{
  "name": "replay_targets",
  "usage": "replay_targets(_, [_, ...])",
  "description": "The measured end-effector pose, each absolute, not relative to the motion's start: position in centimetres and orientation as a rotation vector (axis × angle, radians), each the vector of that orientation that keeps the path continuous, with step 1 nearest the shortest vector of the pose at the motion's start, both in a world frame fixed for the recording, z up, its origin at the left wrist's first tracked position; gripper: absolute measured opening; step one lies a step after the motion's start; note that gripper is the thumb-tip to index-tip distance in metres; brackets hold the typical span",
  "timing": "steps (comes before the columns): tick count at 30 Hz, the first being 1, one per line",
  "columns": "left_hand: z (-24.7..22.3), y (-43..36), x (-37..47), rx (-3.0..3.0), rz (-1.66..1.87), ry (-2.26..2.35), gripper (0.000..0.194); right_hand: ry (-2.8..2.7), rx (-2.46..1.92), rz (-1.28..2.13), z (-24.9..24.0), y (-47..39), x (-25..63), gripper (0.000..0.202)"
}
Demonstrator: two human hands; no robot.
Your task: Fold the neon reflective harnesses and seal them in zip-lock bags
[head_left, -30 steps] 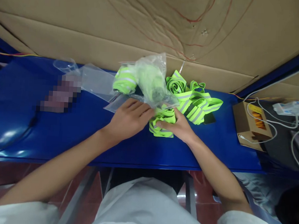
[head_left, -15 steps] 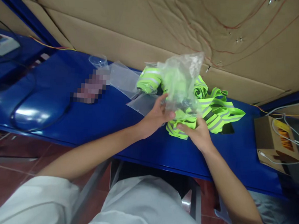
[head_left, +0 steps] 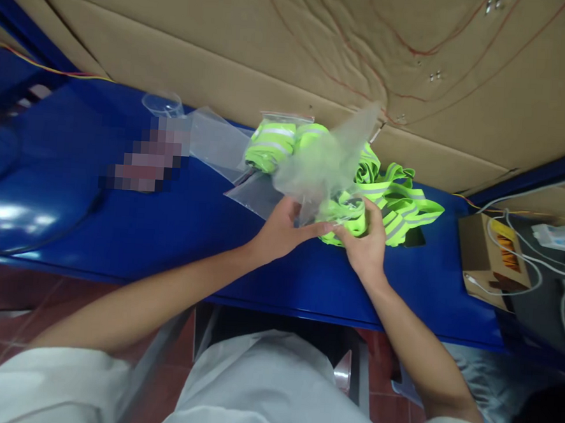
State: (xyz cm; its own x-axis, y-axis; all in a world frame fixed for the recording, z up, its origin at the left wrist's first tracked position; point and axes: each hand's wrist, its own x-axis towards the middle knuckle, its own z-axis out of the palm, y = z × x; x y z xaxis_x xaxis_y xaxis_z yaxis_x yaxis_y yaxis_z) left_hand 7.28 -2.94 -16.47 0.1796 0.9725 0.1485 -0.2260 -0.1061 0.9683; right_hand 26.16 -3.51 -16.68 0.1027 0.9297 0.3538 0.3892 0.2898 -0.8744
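A clear plastic bag, blurred by motion, rises above both hands. My left hand is closed on the bag's lower left part. My right hand grips a coiled neon-green strap with grey stripes, its thumb close to my left thumb. The bag's lower edge lies against the coil; whether the coil is inside cannot be made out. Behind the bag sits a bagged green roll, and loose green straps spread to the right.
Flat clear bags lie on the blue table, left of the rolls. A clear cup stands near the cardboard wall. At the right are an open cardboard box and white cables. A dark flat object lies beneath the straps.
The view has shifted slightly right. The bag has swung and spread leftwards, and my thumbs have come together. The green coil is now raised between my hands.
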Motion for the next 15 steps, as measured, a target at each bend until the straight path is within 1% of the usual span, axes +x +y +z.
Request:
replay_targets(4, [-16.8,-2.9,7.6,1.153,1.129,0.727,0.074,-1.53,-1.247,0.648,-16.6,-3.9,26.1,0.078])
replay_targets(9, [-17.6,-3.5,8.0,0.99,1.057,0.725,0.085,-1.379,-1.283,0.801,-17.2,-3.6,25.5,0.076])
replay_targets(10, [-17.6,-3.6,8.0,0.948,1.059,0.725,0.083,-1.38,-1.28,0.811,-17.2,-3.6,25.5,0.077])
replay_targets(12, [-17.3,-3.6,7.8,0.885,1.068,0.704,0.073,-1.462,-1.273,0.765,-17.2,-3.8,25.6,0.082])
replay_targets(15, [-16.5,-3.6,7.1,0.945,1.113,0.731,0.059,-1.663,-1.302,0.553,-16.8,-4.3,26.1,0.089])
